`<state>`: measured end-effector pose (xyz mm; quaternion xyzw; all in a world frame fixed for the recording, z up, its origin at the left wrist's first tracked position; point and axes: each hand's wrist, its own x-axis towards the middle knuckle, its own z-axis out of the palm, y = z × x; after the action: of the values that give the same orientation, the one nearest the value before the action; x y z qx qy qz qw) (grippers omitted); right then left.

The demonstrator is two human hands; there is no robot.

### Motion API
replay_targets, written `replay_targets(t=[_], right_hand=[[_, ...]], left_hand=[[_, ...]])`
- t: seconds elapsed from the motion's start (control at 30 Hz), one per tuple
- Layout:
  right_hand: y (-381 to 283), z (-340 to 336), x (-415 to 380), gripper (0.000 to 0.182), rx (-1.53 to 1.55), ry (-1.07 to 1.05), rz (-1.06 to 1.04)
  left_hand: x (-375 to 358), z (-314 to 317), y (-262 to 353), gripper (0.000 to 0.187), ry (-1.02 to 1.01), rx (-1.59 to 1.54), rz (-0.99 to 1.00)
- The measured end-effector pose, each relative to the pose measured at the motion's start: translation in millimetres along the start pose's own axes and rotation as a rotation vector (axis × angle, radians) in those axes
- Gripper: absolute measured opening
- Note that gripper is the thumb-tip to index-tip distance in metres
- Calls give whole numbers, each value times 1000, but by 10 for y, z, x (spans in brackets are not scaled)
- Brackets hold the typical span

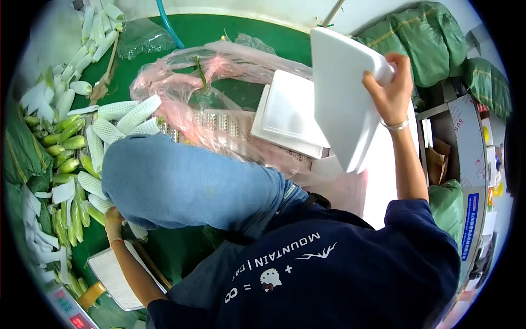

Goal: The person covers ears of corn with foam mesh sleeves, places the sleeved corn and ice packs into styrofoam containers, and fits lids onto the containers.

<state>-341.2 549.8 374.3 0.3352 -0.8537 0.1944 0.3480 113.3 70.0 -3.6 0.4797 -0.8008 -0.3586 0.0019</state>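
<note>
Pinching the slab (342,104) by its right edge, the right hand (392,90) has it tilted to the fingers' left, long axis running away from the body, well apart from the left hand (114,225), whose fingers I cannot tell.

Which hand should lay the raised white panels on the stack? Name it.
Right hand, likely: it grips the raised panels near the stack; the left hand is over by the zucchini.
</note>
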Motion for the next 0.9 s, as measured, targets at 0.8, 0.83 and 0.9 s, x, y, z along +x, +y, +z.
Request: replay_targets(t=[0.8, 0.83, 0.9], right_hand=[[486, -675, -1996, 35, -735, -1171, 280], [415, -825, -1956, 31, -617, -1223, 449], [330, -1091, -1978, 28, -512, -1255, 626]], left_hand=[[937, 289, -307, 27, -55, -251, -176], [1030, 321, -259, 27, -52, -281, -172], [1167, 383, -180, 28, -54, -336, -166]])
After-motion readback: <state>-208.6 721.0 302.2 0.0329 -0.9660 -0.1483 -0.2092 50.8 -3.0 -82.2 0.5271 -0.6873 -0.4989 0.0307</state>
